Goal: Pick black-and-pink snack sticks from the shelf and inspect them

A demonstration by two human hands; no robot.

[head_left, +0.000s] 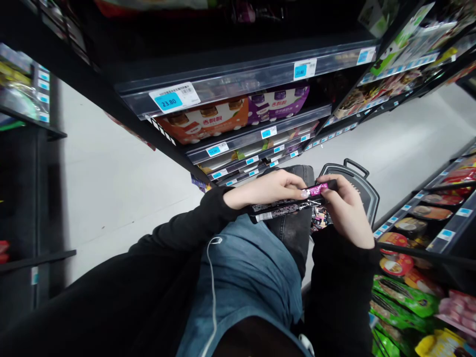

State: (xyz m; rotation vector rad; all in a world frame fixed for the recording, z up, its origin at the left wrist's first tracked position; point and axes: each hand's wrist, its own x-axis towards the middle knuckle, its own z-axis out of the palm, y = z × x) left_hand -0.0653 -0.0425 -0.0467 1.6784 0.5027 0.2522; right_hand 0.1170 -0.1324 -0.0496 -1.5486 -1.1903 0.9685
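Note:
Across my lap lies a black packet (277, 209) with pink print and a white barcode, long and narrow, its contents not visible. My left hand (273, 190) rests along its top, fingers and thumb closed on the packet near the pink panel. At the packet's other end, my right hand (344, 203) pinches it with the thumb on top. Below my right hand, several dark, colourful packets (320, 219) show partly behind my knee. What those packets are is too small to tell.
In front stands a shelf rack (223, 87) with price tags and orange and purple drink multipacks (210, 119). A grey lidded crate or basket (366, 191) with a handle is on the floor beyond my right hand. Shelves of green bags (403, 297) line the right side.

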